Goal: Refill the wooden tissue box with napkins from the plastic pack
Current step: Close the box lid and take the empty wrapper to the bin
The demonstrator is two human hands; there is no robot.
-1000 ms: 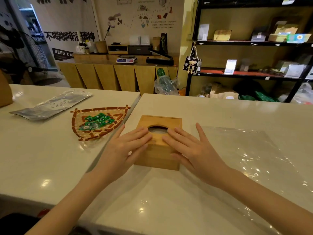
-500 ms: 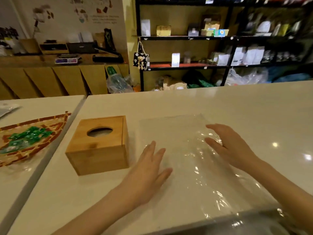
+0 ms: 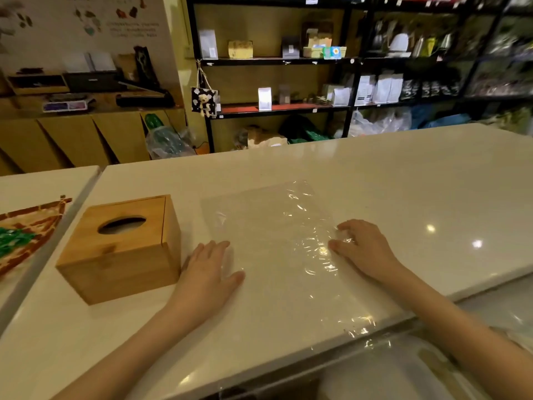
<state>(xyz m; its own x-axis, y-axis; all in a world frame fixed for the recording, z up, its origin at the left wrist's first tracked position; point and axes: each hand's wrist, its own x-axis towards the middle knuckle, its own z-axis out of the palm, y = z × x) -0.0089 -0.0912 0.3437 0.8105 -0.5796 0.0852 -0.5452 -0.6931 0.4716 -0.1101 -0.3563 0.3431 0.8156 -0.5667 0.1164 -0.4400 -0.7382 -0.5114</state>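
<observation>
Both hands are down on the clear, crinkled plastic pack (image 3: 277, 249), which lies flat on the glossy white table (image 3: 418, 180): the left hand (image 3: 206, 272) rests palm-down on its near-left edge, fingers released and straight. The right hand (image 3: 364, 247) sits on the pack's right side, fingers lightly bent onto the film, though I cannot tell if they pinch it. The square wooden tissue box with the oval slot (image 3: 121, 246) stands just left of the left hand, lid closed.
</observation>
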